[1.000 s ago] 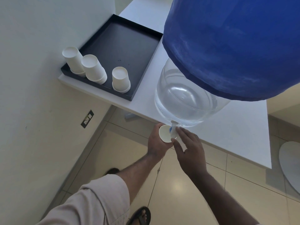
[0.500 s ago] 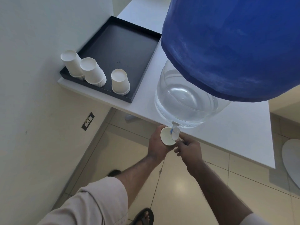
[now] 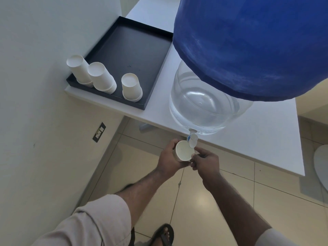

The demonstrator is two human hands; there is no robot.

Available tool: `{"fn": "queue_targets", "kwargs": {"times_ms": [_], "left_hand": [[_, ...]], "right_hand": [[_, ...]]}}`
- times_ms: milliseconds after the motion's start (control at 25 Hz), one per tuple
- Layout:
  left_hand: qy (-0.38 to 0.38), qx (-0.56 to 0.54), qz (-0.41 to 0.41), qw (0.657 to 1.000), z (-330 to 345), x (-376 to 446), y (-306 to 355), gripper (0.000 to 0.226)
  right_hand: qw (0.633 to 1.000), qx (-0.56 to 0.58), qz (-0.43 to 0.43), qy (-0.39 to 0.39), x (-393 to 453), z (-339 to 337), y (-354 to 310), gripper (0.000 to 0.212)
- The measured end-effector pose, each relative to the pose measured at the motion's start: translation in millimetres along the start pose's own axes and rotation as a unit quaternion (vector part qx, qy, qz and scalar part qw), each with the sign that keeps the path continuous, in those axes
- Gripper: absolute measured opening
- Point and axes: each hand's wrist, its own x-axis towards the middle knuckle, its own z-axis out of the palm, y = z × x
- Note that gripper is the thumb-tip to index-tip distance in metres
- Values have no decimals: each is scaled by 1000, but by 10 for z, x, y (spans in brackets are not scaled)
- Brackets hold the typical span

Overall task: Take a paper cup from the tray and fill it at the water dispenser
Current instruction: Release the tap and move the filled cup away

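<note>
A white paper cup (image 3: 183,150) stands upright in my left hand (image 3: 168,159), which grips it from the left just under the dispenser's small white tap (image 3: 192,139) with a blue lever. My right hand (image 3: 205,161) sits right of the cup, fingers curled and touching its rim below the tap. The dispenser is a clear water jug (image 3: 205,105) under a large blue bottle (image 3: 252,45) at the table's front edge. The black tray (image 3: 156,75) lies to the left with three upside-down stacks of white cups (image 3: 132,87).
The white table (image 3: 257,139) ends at a front edge just above my hands. A wall with a socket (image 3: 99,132) runs along the left. Tiled floor lies below, with my sandalled foot (image 3: 162,235) at the bottom. A pale round object (image 3: 322,167) sits at the right edge.
My right hand came off the tap lever, dropped and curled its fingers beside the cup. The cup stayed under the tap in my left hand.
</note>
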Motion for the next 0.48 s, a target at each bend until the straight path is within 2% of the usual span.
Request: {"fn": "queue_targets", "kwargs": {"times_ms": [200, 480], "left_hand": [[-48, 3, -8, 999, -41, -231, 27, 74], [-57, 29, 5, 998, 88, -578, 242, 76]], "right_hand": [[1000, -12, -2, 3, -156, -168, 43, 38], [999, -15, -39, -2, -515, -516, 29, 39]]}}
